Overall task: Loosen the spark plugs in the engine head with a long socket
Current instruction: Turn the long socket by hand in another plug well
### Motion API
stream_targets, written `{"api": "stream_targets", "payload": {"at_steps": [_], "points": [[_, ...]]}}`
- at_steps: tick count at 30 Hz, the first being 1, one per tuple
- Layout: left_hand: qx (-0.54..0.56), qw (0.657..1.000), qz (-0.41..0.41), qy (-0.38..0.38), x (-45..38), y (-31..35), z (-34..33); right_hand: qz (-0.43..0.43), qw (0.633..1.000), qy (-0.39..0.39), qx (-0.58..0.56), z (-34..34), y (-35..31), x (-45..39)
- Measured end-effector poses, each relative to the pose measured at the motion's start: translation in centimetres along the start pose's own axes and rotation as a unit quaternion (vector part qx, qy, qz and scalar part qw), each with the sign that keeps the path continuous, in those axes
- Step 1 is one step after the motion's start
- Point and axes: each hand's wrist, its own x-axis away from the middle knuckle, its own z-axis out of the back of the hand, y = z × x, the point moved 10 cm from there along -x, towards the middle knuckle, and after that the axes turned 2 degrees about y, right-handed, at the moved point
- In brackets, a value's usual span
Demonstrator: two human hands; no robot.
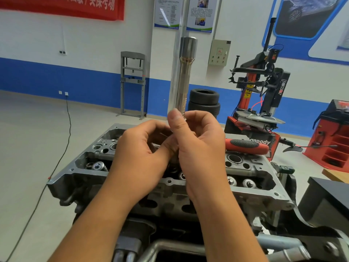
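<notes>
A long chrome socket (184, 78) stands upright above the engine head (251, 192), its wide end on top. My right hand (200, 140) grips the socket's lower part, thumb pressed along the shaft. Beside it, my left hand (139, 154) has its fingers curled around the socket's bottom end and its thumb against the tool; the joint there is hidden. A red and black tool handle (245, 146) sticks out to the right from behind my right hand. A round bore (234, 158) shows in the head's top at the right. No spark plug is visible.
Valve springs (99, 165) sit in the head's left end. A tyre changer (264, 95) and stacked tyres (204, 103) stand behind. A red machine (334, 140) is at the far right, a dark cabinet (324, 197) is at the near right, and a black cable (66, 146) crosses the floor on the left.
</notes>
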Motion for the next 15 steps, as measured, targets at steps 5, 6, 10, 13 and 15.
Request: {"api": "stream_targets", "payload": {"at_steps": [5, 6, 10, 13, 15], "points": [[-0.014, 0.999, 0.000, -0.034, 0.1, 0.3, -0.6, 0.014, 1.000, -0.007, 0.006, -0.1, -0.2, 0.0], [-0.010, 0.999, 0.000, -0.047, 0.1, 0.4, -0.8, 0.016, 1.000, -0.008, 0.007, -0.2, -0.2, 0.0], [-0.006, 0.999, -0.001, -0.041, 0.1, 0.4, -0.7, 0.013, 1.000, -0.017, 0.008, -0.4, -0.3, 0.1], [-0.003, 1.000, -0.004, -0.022, 0.2, 0.5, -0.4, 0.002, 1.000, -0.012, -0.004, -0.3, -0.1, 0.1], [-0.004, 1.000, -0.006, -0.014, 0.2, 0.5, -0.2, -0.003, 1.000, -0.001, -0.002, 0.0, 0.0, 0.2]]}}
